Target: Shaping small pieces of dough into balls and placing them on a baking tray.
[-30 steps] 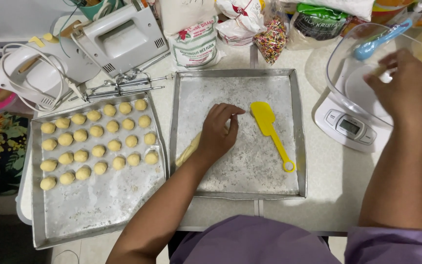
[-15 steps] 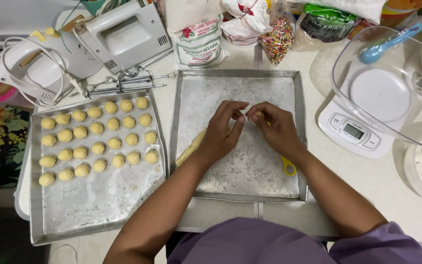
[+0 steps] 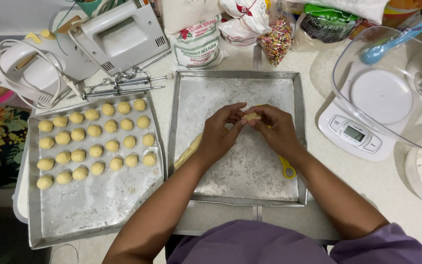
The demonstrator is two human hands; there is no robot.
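The fingers (image 3: 244, 123) of both hands now pinch a small lump of yellow dough (image 3: 252, 116) over the middle of the floured baking tray (image 3: 296, 146); the right hand (image 3: 279, 131) has come back from the scale (image 3: 355, 134) at the worktop's right edge to join the left hand (image 3: 221, 134). A dough roll (image 3: 187, 152) lies by the tray's left rim and a yellow spatula (image 3: 287, 169) under the right wrist. With both hands on one piece, shaping seems under way, matching the rows of dough balls (image 3: 96, 144) on the left tray (image 3: 94, 210).

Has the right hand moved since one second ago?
Yes. The right hand moved left, away from the white kitchen scale, to the middle baking tray, meeting the left hand.
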